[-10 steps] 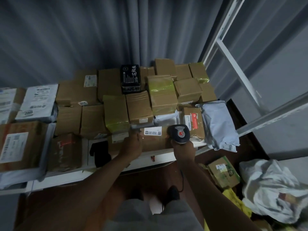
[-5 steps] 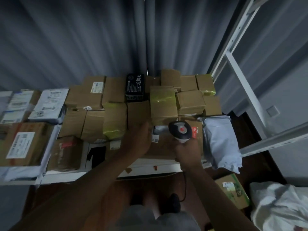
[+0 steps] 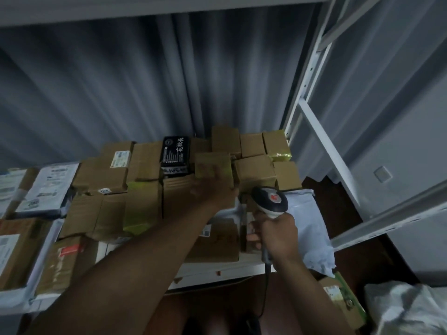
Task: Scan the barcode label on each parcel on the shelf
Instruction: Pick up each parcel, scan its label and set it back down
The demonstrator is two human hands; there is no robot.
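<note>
Many brown cardboard parcels fill the white shelf (image 3: 217, 270). My left hand (image 3: 212, 182) reaches over them onto a yellow-taped box (image 3: 212, 165) in the middle; motion blur hides whether the fingers grip it. My right hand (image 3: 273, 234) holds the handle of a dark barcode scanner (image 3: 271, 199) with a red mark on top, its head pointing at the boxes just right of that parcel. A flat brown parcel (image 3: 217, 243) with a small white label lies below my left forearm. A black box (image 3: 175, 153) with white writing stands behind.
A grey plastic mail bag (image 3: 309, 226) lies at the shelf's right end. White-labelled parcels (image 3: 48, 187) sit at the left. The white shelf upright (image 3: 304, 88) and diagonal brace rise at right. On the floor are a green-edged box (image 3: 343, 298) and a white sack (image 3: 411, 308).
My left hand has moved from the front flat parcel back and up onto the yellow-taped box. The scanner has risen with it, and my view has tilted upward.
</note>
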